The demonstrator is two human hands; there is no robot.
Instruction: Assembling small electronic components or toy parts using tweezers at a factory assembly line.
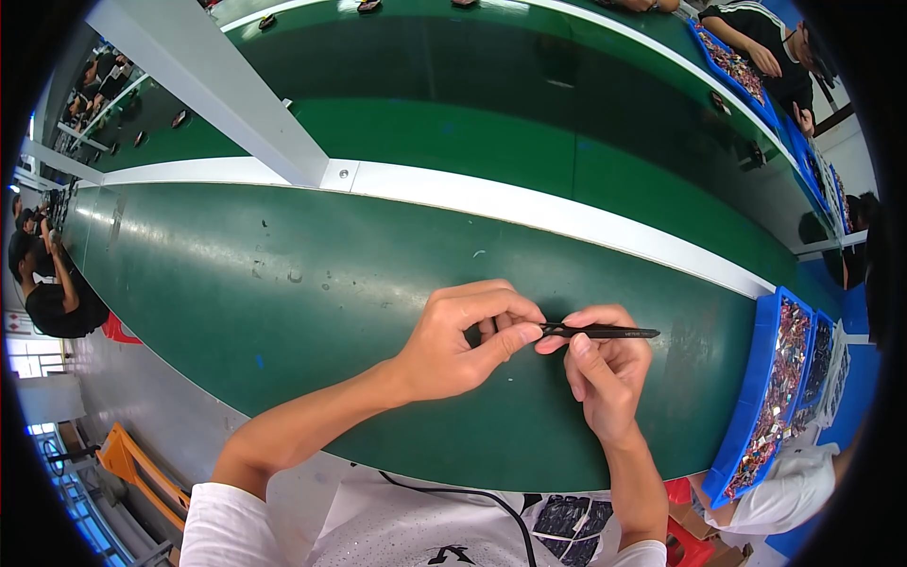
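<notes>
Above the green workbench (378,255), both my hands meet at a pair of slim black tweezers (614,332), held nearly level. My left hand (465,338) is closed, its thumb and forefinger pinching the left end. Whether some small part also sits in that pinch is hidden. The fingers and thumb of my right hand (609,373) are closed around the middle of the tweezers. Beyond this hand the other, pointed end sticks out to the right. The bench surface beneath both hands shows scuffs and small specks.
A blue tray (756,406) of small colourful parts stands at the bench's right end. A white rail (529,219) and an upright post (222,90) border the far side, with a green conveyor belt (397,123) beyond. Other people sit left, far right and near right.
</notes>
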